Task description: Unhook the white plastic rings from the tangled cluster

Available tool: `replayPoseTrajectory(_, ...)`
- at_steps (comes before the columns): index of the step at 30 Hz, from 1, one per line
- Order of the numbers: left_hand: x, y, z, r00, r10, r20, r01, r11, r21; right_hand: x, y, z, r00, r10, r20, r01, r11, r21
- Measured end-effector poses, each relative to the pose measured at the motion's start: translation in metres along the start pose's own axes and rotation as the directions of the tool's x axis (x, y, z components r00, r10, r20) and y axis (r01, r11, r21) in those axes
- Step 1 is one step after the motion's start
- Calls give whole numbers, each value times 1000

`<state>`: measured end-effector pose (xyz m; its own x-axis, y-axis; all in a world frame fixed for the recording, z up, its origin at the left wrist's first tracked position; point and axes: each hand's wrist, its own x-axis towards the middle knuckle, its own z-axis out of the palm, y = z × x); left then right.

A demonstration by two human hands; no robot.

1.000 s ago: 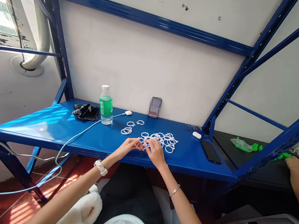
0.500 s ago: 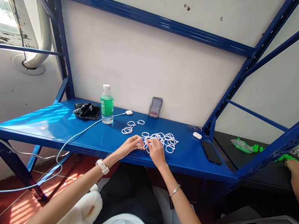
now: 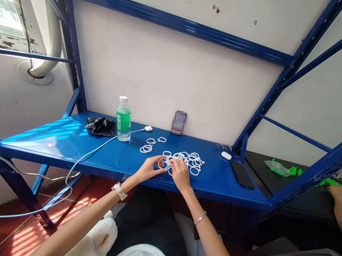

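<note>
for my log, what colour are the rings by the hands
The rings are white; head view shows them best.

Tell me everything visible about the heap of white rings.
The heap of white rings lies on the blue tabletop, in front of the person. Its thin, round rings look like plastic and overlap loosely, most seemingly flat; some show a small knob on the rim. The right hand covers part of its near left edge; whether the fingers touch the heap is unclear.

Nothing legible, bottle label (image 3: 123, 121) included
</note>
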<state>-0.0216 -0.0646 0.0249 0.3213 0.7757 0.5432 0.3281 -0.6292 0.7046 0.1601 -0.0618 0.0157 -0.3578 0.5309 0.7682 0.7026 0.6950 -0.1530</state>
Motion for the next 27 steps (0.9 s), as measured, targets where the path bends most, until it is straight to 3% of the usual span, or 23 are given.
replayPoseTrajectory(19,0,-5,0,997,78,-19,-75,992,104,1,1,0,1000,-4,31,4,1000,5)
replayPoseTrajectory(27,0,-9,1,998,60,12,-60,991,115,1,0,-1,999,-11,31,12,1000,-21)
